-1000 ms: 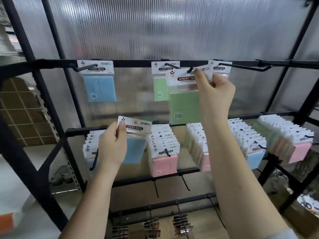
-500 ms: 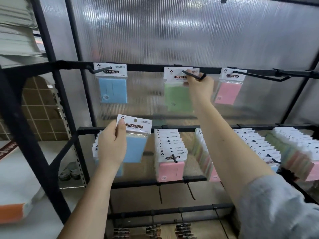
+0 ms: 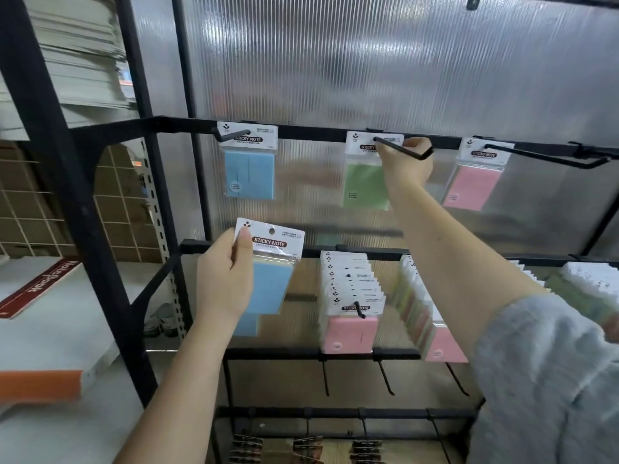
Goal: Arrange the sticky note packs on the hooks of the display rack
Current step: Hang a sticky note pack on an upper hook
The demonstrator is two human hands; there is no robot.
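Against the ribbed translucent back panel [image 3: 368,61], noted a black metal display rack [image 3: 100,229] with three horizontal bars. At far left, beyond the rack upright, observed a white shelf [image 3: 50,329] carrying a flat red sign [image 3: 40,286] and an orange-edged block [image 3: 37,385]. On the top bar, left hook [image 3: 231,137], found one blue sticky note pack with white header card [image 3: 249,162], hanging straight. Below it, recorded the left hand [image 3: 224,279] gripping a second blue sticky note pack [image 3: 271,262] by the left edge of its header, thumb across the card face, pack held clear of any hook and in front of the middle bar. On the middle bar, centre hook [image 3: 360,309], logged a dense row of pink-fronted packs [image 3: 351,309]; just right of it, a further row of mixed-colour packs [image 3: 428,323]. On the top bar, centre, found a green sticky note pack [image 3: 363,182] threaded on the long black hook [image 3: 402,150], pushed back close to the bar. Right hand [image 3: 407,169] pinching the right side of that pack's header, fingers curled behind the hook. Further right, one pink sticky note pack [image 3: 475,175] hanging tilted on its own hook [image 3: 542,157]. At lower right, grey sleeve [image 3: 542,380] on the right arm.
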